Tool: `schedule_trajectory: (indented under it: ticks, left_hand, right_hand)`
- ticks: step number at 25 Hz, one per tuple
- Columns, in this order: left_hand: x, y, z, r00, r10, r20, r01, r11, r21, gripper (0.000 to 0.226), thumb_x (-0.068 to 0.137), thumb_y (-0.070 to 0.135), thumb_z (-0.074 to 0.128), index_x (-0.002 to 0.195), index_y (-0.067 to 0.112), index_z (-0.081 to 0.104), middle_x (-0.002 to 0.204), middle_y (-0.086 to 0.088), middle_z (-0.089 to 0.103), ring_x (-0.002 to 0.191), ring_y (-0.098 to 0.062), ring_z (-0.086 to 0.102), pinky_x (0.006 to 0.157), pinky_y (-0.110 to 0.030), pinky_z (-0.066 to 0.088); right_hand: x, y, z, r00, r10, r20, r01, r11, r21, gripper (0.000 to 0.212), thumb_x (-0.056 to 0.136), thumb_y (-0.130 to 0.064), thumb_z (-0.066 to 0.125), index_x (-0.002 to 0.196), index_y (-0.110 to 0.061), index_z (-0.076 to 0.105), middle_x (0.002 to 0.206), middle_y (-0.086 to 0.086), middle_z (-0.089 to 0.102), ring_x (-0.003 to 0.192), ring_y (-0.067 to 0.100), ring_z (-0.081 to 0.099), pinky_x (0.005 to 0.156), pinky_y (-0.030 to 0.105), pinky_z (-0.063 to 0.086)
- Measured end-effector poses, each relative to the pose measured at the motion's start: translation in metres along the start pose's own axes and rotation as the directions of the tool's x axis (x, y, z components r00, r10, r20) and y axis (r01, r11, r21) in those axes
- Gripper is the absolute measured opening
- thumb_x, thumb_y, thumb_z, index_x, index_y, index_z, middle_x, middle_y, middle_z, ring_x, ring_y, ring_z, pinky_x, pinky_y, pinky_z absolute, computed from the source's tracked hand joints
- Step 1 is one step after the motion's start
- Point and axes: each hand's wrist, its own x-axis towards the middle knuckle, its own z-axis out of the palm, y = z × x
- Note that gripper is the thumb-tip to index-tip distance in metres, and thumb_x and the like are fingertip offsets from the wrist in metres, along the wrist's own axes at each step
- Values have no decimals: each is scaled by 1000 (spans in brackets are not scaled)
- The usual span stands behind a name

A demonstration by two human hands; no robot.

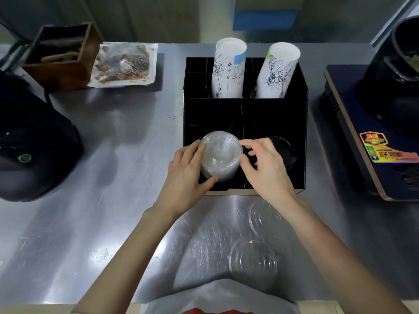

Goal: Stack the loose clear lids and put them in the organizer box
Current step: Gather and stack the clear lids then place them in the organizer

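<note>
A stack of clear lids [220, 153] sits in the front left compartment of the black organizer box [301, 132]. My left hand [189, 168] is wrapped around the stack's left side, thumb under its front edge. My right hand [265, 164] touches the stack's right rim with its thumb; its other fingers are spread apart above the divider. Two loose clear lids lie on the steel counter in front of the box: one [263, 215] under my right forearm, another [252, 261] nearer to me.
Two sleeves of white paper cups [229, 69] [277, 71] stand in the box's rear slots; black lids [282, 146] fill its front right slot. A wrapped food tray [123, 64] and wooden box [60, 55] sit back left, black appliances [29, 150] left and right [385, 109].
</note>
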Motion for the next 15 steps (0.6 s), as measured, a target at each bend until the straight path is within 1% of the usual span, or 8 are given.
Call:
schedule_trajectory:
  ticks: [3,5,7,9,10,12,13,15]
  left_hand:
    - [-16,5,-1,997,49,-54,-50,998,-23,58,76,41,50,124,9,44,127,-13,50,113,-20,33,91,-35,31]
    - [-27,8,1,997,63,-41,-64,997,-44,55,76,42,42,120,11,47,122,-11,53,108,-17,36,88,-33,31]
    - [-38,12,6,996,84,-3,-84,995,-62,53,76,42,41,119,12,48,116,-11,55,103,-19,43,85,-33,34]
    - [-50,13,15,992,119,51,-115,991,-68,51,76,42,43,117,13,49,112,-11,57,99,-25,51,82,-35,39]
    - [-55,13,20,988,134,83,-128,989,-69,49,77,41,46,116,12,50,111,-11,58,97,-27,54,82,-38,42]
    - [-64,15,33,978,145,153,-135,988,-72,45,79,34,58,115,9,51,111,-13,58,96,-31,55,83,-44,46]
    - [-69,16,40,972,140,191,-129,989,-69,44,80,30,62,116,8,50,112,-13,57,98,-32,54,86,-44,44]
    - [-77,20,52,953,131,274,-123,991,-48,48,81,32,63,120,10,47,117,-10,54,105,-28,48,90,-34,34]
  right_hand:
    - [-19,2,-6,1000,-6,-11,6,1000,22,32,87,-17,50,119,-18,51,106,-4,48,96,7,48,83,22,40]
    - [-33,7,-9,1000,-1,-18,1,1000,21,32,87,-15,50,119,-18,51,104,-7,47,93,4,48,83,20,39]
    - [-51,14,-12,1000,15,-21,-14,1000,16,31,86,-14,51,118,-18,53,104,-6,49,92,4,48,78,11,39]
    - [-69,23,-12,999,31,-16,-31,1000,4,30,85,-15,53,115,-19,54,101,-7,49,91,3,50,74,1,39]
    - [-78,28,-12,999,39,-13,-40,999,-8,30,85,-15,54,114,-20,55,100,-7,49,90,3,50,73,-1,37]
    - [-96,39,-9,997,80,-13,-80,996,-31,27,84,-15,56,111,-19,57,98,-8,49,89,4,50,69,5,36]
    - [-105,44,-7,994,110,-12,-110,993,-43,27,83,-15,57,109,-18,58,99,-8,49,89,4,50,69,8,34]
    - [-122,52,-2,986,164,0,-164,984,-64,27,81,-18,60,107,-18,58,99,-8,49,89,7,52,73,11,33]
